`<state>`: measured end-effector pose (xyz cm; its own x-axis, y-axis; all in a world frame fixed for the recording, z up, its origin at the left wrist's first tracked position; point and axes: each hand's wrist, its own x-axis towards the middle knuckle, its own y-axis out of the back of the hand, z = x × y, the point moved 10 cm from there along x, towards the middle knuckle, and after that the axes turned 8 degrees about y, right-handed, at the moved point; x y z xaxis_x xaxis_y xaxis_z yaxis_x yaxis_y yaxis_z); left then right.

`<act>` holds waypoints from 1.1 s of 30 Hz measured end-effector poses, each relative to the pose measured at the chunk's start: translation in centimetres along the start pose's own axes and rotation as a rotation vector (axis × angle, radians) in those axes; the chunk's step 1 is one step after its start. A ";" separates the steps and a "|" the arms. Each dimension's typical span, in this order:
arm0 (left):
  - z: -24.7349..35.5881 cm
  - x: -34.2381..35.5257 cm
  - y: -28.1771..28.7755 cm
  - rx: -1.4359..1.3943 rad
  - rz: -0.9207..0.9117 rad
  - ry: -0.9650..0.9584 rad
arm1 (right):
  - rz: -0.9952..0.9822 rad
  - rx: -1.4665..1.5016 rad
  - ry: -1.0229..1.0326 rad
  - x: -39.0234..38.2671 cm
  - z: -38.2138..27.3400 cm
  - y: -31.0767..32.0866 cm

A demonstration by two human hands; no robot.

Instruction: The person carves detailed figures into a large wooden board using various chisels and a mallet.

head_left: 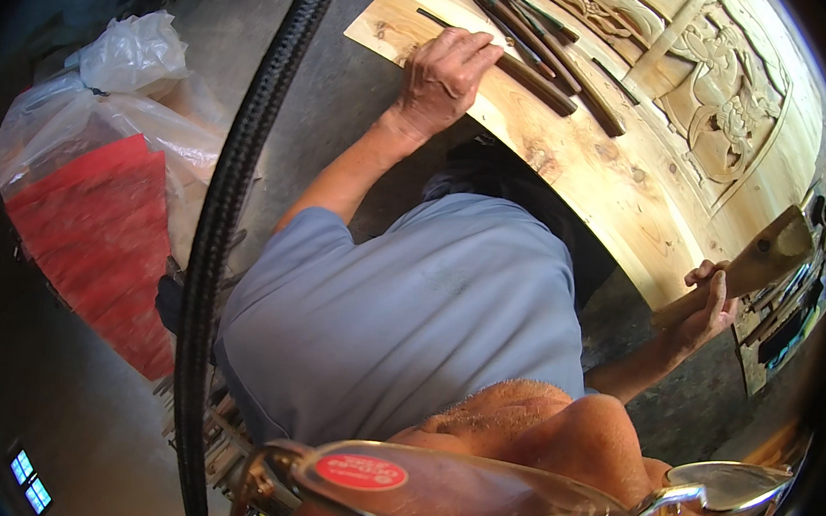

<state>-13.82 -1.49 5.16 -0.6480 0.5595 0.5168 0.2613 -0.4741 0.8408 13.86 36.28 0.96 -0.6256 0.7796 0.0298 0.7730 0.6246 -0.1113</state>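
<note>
While the left hand (444, 74) reaches flat, fingers spread, onto a carving chisel (532, 77) among a row on the far carved wood panel (636, 179), the right hand (708, 308) grips a wooden mallet (762, 254) at right, raised ready.

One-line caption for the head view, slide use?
Left hand rests on long wooden-handled carving chisels beside pale carved relief panel; right hand grips wooden mallet.

Single view only, head-worn fisheye, no second view to overlap. Looks steeply down over wearer's own chin, spectacles (471, 494) and blue shirt (399, 306). Close range: torso fills centre. Carved wooden panel (637, 170) curves across upper right; floor at left. Edges bend, corners black.
</note>
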 end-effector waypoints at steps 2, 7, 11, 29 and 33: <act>-0.5 0.2 0.1 0.014 0.000 -0.008 | -0.034 0.046 -0.020 -0.4 0.5 -0.3; -2.1 0.8 -0.9 0.021 -0.087 0.011 | 0.001 0.015 -0.038 -1.4 1.1 -0.4; -2.3 1.5 -1.3 0.000 -0.152 0.015 | 0.063 0.025 -0.071 -1.9 2.2 0.4; -2.8 0.4 -0.4 -0.084 -0.081 -0.028 | 0.114 -0.077 -0.154 -1.6 4.5 0.0; 1.7 0.5 0.7 -0.143 -0.048 -0.072 | 0.152 -0.217 -0.114 -1.7 5.6 2.3</act>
<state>-12.70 -0.42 6.28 -0.6027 0.6290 0.4909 0.1233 -0.5344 0.8362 16.11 36.11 -4.87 -0.4994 0.8623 -0.0842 0.8554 0.5062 0.1096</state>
